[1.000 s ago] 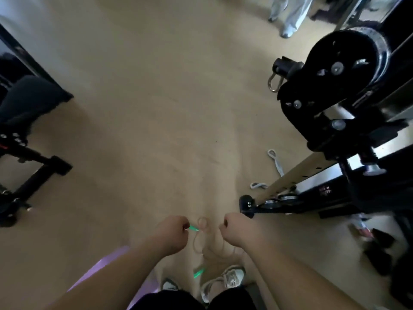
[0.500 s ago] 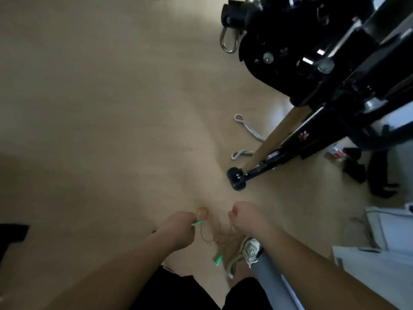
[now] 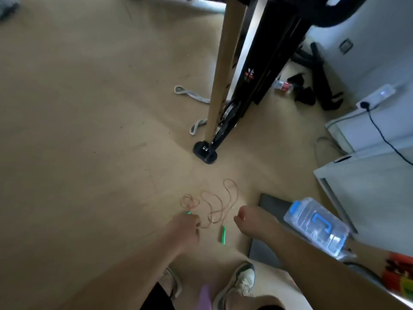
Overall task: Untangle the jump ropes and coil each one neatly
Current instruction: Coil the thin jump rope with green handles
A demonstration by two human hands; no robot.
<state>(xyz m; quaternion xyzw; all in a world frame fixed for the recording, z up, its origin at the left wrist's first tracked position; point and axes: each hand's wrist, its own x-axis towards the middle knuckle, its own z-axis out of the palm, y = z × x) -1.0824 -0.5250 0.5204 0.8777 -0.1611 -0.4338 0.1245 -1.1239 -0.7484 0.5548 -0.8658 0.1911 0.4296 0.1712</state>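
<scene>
Tan floor, wide bare stretch at left and centre. Left hand closed on green handle, rope looped loosely on floor just ahead, between hands. Second handle seen between wrists. Right hand curled shut; hold on rope cannot be told. Machine foot near beyond loops. Mat edge, bottle, cabinets crowded at right.
</scene>
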